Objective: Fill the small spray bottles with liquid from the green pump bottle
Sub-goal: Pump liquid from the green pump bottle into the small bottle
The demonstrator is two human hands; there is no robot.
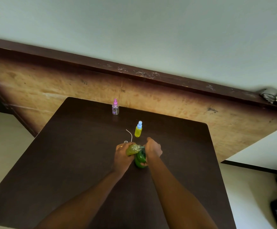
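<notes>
Top of green pump bottle (140, 161) beneath right hand (152, 148)

Left hand (123, 151), right hand (153, 148) close together, both curled.

Bare left forearm (88, 194), bare right forearm (172, 187), gold ring (120, 147) on the left grip (123, 154)

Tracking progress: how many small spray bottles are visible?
3: a pink-capped clear bottle at the far edge of the dark table, a blue-capped yellow-filled one mid-table, a tilted yellow-green one gripped in the left hand.
</notes>
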